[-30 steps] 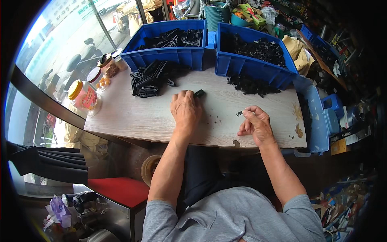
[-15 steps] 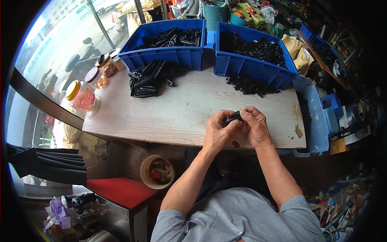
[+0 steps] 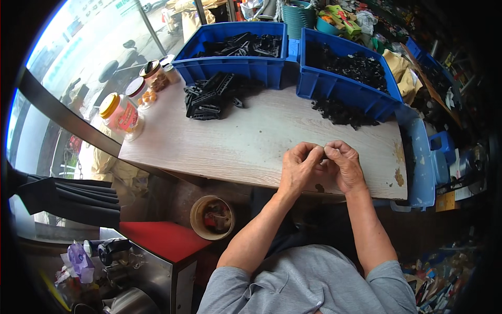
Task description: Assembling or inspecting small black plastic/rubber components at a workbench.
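Note:
Over the near edge of the table, my left hand (image 3: pixel 300 166) and my right hand (image 3: pixel 346 166) meet at the fingertips. Both are closed, thumbs pressed against curled fingers. Whatever they pinch is hidden behind the fingers; only a tiny dark spot shows between the tips. Further off, a pile of long black plastic parts (image 3: pixel 210 97) lies on the left of the table. Small black plastic pieces (image 3: pixel 342 113) form a loose heap on the right, the nearer of the two to my hands.
Behind the piles stand a left blue bin (image 3: pixel 230 68) of long black parts and a right blue bin (image 3: pixel 345 97) of small ones. Lidded jars (image 3: pixel 121 118) line the left edge. A bucket (image 3: pixel 197 222) sits on the floor, beside a red-topped cabinet (image 3: pixel 162 240).
The black part seen between my fingers earlier is now out of sight. My fingertips have come together. The whole view has shifted, so the table appears further right.

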Demonstrator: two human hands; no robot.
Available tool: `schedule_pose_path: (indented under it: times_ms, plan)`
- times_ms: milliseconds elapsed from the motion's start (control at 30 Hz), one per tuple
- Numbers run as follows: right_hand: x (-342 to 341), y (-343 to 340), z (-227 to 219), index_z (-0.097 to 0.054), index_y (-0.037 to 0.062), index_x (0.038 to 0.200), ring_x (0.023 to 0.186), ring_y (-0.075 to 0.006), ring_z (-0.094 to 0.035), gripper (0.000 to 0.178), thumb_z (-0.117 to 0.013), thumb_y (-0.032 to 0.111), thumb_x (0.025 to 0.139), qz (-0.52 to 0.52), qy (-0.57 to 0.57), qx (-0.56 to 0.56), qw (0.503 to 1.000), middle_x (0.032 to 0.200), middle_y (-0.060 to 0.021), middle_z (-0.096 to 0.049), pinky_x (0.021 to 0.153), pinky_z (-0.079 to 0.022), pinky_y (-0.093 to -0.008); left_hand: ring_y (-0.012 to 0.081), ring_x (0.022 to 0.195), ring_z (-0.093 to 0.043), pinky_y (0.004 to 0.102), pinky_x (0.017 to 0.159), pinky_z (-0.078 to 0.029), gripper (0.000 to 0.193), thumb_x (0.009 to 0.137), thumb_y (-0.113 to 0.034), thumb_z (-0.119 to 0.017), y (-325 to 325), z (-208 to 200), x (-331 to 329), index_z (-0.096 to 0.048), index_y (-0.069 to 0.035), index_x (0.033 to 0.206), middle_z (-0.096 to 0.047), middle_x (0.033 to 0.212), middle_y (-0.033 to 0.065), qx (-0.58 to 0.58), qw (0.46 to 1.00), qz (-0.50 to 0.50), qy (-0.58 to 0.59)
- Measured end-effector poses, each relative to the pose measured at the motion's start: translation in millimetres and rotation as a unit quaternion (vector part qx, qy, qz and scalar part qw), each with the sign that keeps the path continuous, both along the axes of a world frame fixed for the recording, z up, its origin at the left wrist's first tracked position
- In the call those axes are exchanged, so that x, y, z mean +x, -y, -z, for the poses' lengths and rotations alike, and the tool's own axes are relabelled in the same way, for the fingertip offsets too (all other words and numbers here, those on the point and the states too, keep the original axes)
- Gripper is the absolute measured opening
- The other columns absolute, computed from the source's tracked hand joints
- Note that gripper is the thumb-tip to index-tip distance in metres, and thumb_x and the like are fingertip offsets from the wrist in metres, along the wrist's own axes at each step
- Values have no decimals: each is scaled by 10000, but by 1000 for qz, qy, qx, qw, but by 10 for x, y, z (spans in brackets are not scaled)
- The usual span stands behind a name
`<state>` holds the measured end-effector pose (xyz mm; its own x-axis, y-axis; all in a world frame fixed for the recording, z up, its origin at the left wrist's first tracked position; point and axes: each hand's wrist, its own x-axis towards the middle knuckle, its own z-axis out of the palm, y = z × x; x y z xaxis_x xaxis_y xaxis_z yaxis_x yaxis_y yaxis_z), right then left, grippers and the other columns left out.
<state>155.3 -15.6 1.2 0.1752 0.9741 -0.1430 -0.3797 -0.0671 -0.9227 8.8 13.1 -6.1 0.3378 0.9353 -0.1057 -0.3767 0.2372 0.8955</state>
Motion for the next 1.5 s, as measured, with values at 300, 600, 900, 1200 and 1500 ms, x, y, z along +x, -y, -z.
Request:
schedule_pose_path:
  times_ms: [300, 600, 900, 1200, 1500]
  plan:
    - [-24, 4, -173, -572, 97, 750, 429, -73, -424, 294, -686, 337, 876, -70, 144, -50, 986, 559, 17, -491, 410, -355, -231, 87, 603, -606, 218, 570, -536, 142, 880, -95, -678, 38, 11, -16, -667, 36, 934, -657, 772, 57, -29, 998, -56, 31]
    - [-47, 46, 5, -510, 92, 713, 419, -78, -424, 269, -635, 255, 887, -19, 146, 18, 989, 530, 9, -459, 402, -435, -267, 114, 705, -624, 259, 620, -522, 175, 885, -128, -685, 54, 92, -86, -665, 25, 966, -672, 813, 60, 78, 996, -30, -9]
    - [-65, 111, -63, -476, 105, 723, 408, -101, -445, 259, -594, 233, 915, 11, 35, 18, 999, 501, 12, -408, 494, -594, -401, 369, 1134, -548, 438, 1018, -422, 366, 774, -36, -627, -1407, -19, -1634, -639, -54, 1139, -620, 1166, 167, 424, 559, -447, -555]
    - [25, 77, -4, -453, 142, 724, 452, -165, -509, 275, -596, 265, 924, 20, -14, -1, 1000, 466, 7, -317, 617, -612, -510, 339, 933, -599, 444, 836, -478, 141, 854, -110, -665, -1642, 147, -1799, -678, -114, 995, -656, 945, 115, 475, 559, -426, -529]
    - [919, 122, -164, -443, 109, 686, 444, -194, -534, 343, -619, 329, 881, 280, 6, -74, 957, 439, -17, -343, 580, -612, -533, 334, 993, -611, 389, 865, -499, 243, 877, 83, -540, -1090, 60, -1231, -604, -13, 1091, -614, 1066, 182, 498, 727, -315, -353]
